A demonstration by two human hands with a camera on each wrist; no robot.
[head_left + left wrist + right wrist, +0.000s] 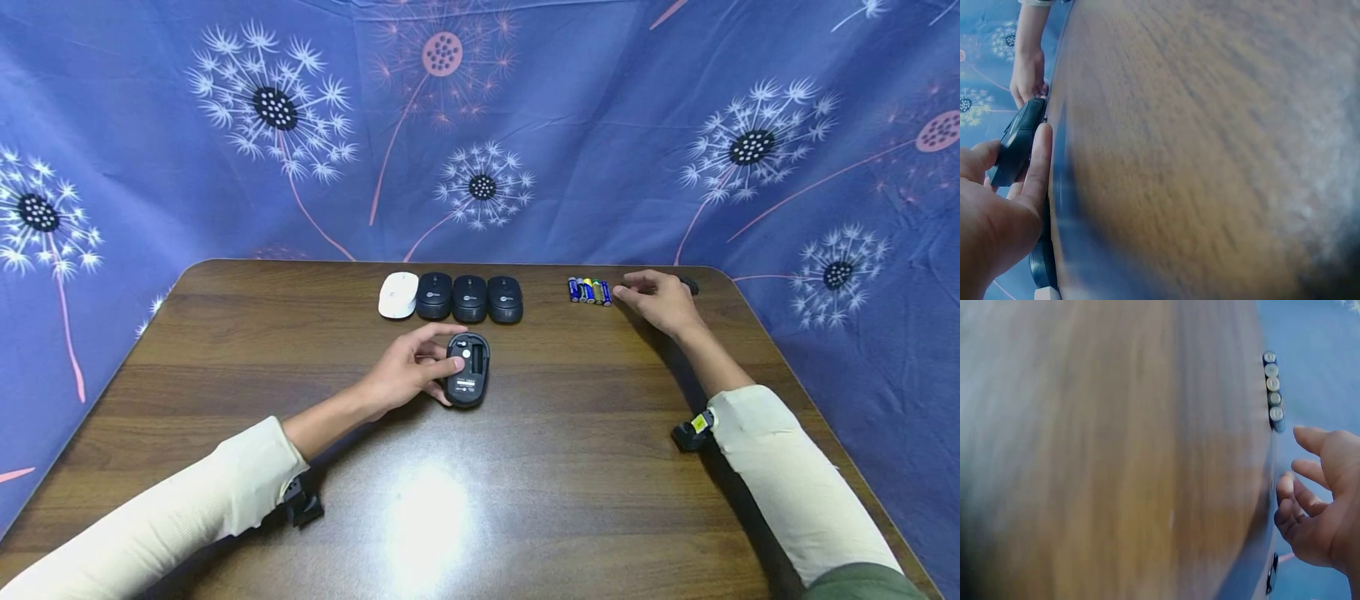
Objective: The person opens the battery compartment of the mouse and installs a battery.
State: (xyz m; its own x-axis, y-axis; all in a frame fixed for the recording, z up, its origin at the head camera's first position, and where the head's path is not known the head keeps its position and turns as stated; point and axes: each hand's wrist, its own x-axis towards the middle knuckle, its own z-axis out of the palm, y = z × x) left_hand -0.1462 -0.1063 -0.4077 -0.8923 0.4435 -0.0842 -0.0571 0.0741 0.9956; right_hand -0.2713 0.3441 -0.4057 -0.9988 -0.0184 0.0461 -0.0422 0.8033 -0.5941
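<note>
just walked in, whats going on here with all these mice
A person's left hand holds a black computer mouse underside up, its battery slot uncovered and apparently empty. The right hand, seemingly holding nothing, is between a row of five batteries and a small dark object. Toward the table's far edge, a white mouse and three black mice sit in a row.

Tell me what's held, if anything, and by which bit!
The left grip holds a black mouse by one long side, thumb on its underside; the right grip holds nothing.
</note>
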